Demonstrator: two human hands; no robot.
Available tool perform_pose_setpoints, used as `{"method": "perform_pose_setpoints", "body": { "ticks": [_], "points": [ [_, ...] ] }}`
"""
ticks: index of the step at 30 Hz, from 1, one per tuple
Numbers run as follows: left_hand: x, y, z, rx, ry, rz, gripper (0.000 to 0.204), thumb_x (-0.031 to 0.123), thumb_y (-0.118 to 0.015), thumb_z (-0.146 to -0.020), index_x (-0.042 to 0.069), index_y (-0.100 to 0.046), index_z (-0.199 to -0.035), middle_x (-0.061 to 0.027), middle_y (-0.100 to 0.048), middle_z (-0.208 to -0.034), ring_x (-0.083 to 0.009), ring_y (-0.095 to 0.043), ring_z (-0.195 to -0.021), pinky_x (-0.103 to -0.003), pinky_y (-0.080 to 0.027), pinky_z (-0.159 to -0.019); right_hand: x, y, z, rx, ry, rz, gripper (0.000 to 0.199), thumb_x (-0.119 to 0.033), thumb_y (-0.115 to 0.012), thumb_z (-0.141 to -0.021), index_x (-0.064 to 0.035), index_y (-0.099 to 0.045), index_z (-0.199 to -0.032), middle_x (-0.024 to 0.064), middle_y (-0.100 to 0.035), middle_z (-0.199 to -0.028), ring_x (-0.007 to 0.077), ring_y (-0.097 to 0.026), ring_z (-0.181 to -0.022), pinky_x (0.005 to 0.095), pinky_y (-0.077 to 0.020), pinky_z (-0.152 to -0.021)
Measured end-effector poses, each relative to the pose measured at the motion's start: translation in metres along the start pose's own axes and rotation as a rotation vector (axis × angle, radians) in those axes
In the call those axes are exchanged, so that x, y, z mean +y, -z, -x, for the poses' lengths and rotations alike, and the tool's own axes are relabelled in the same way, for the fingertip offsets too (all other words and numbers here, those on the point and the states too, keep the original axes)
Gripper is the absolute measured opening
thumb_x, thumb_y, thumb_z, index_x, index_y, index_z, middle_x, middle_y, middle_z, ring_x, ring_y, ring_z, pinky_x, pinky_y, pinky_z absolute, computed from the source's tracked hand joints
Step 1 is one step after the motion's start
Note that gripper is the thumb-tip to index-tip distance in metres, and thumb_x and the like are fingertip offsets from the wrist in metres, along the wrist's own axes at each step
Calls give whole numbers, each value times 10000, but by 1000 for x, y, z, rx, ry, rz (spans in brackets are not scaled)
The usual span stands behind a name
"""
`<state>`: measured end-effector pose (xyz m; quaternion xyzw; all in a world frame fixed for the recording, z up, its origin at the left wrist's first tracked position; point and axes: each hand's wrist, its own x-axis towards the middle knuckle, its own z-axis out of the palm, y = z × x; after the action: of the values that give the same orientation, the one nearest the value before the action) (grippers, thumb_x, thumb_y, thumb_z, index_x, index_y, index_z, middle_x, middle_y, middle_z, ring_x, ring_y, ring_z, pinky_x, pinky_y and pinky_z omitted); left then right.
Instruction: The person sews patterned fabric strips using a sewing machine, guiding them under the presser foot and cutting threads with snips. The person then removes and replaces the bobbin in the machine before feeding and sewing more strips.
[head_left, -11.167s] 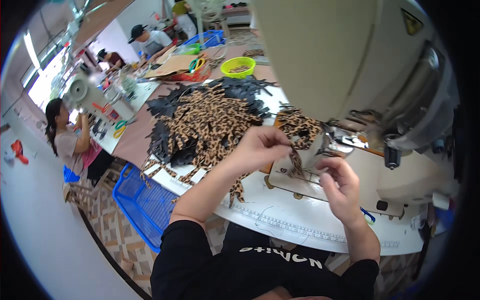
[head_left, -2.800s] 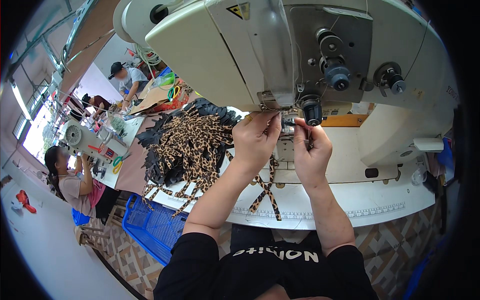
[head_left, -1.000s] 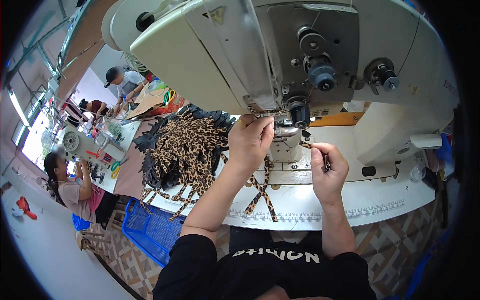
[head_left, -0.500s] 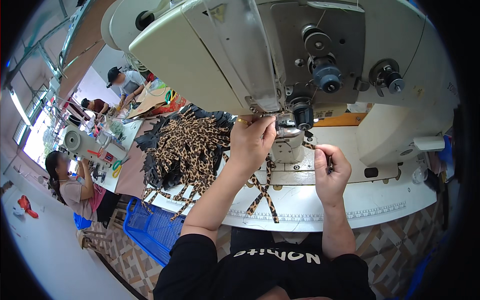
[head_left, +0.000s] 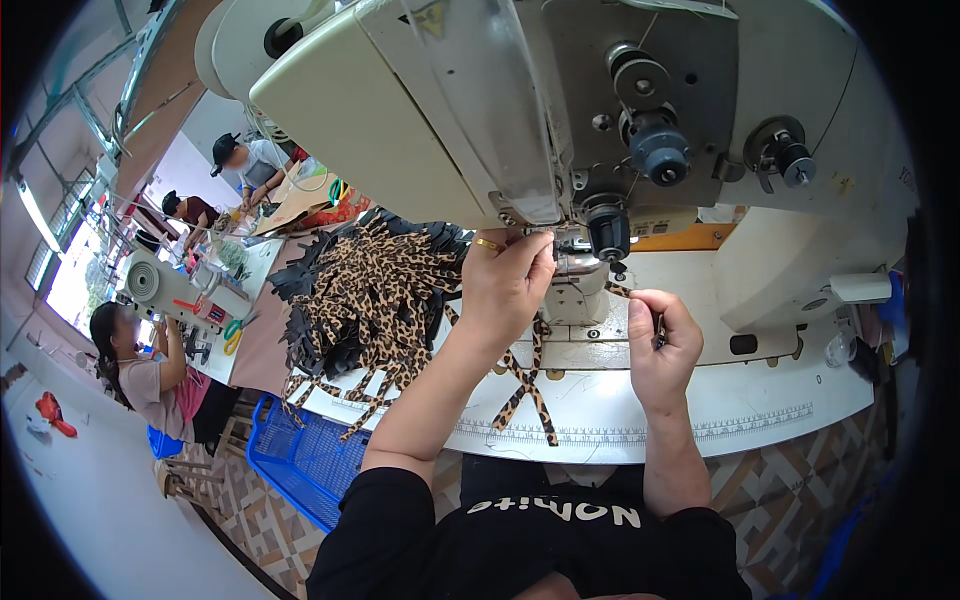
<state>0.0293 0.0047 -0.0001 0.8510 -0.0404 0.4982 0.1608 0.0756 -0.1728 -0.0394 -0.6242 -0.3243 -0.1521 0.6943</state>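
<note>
A cream sewing machine [head_left: 370, 120] fills the upper part of the view. My left hand [head_left: 508, 290], with a ring on one finger, is closed in a pinch beside its needle area; the fingertips' hold is hidden there. To the right of the machine's post [head_left: 578, 298], my right hand [head_left: 665, 345] pinches the end of a narrow leopard-print strip [head_left: 618, 290]. A small dark metal object [head_left: 659, 331] shows in its curled fingers, too little to name. Below the post, two leopard-print strips [head_left: 524, 385] hang crossed over the white table edge.
Left of my forearm lies a heap of leopard-print strips [head_left: 385, 290] with black pieces [head_left: 315, 345] around it. A printed ruler [head_left: 740, 424] runs along the table's front. Below stands a blue plastic basket [head_left: 300, 455]. Another person [head_left: 160, 375] sits at the left; two more work farther back.
Both hands hold nearly the same places and grips. The machine head has shifted very slightly in the picture.
</note>
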Motion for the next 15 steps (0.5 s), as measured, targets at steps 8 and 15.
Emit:
{"method": "perform_pose_setpoints", "body": {
  "ticks": [8, 15],
  "points": [
    [-1, 0, -2, 1, -33, -28, 194, -55, -654, -685, 5, -634, -868, -101, -571, -804, -241, -560, -668, -324, -453, -574, 2, 0, 0, 11, -23, -15, 56, -59, -577, -866, -5, -592, -862, -33, -521, -706, 21, -399, -594, 176, -333, -527],
    [3, 0, -3, 29, -34, -18, 195, -60, -654, -678, 8, -628, -859, -101, -575, -794, -242, -559, -692, -323, -450, -601, 3, -1, 1, 16, -12, -24, 56, -60, -577, -865, -5, -591, -862, -40, -514, -701, 16, -385, -580, 174, -321, -516]
  ]
}}
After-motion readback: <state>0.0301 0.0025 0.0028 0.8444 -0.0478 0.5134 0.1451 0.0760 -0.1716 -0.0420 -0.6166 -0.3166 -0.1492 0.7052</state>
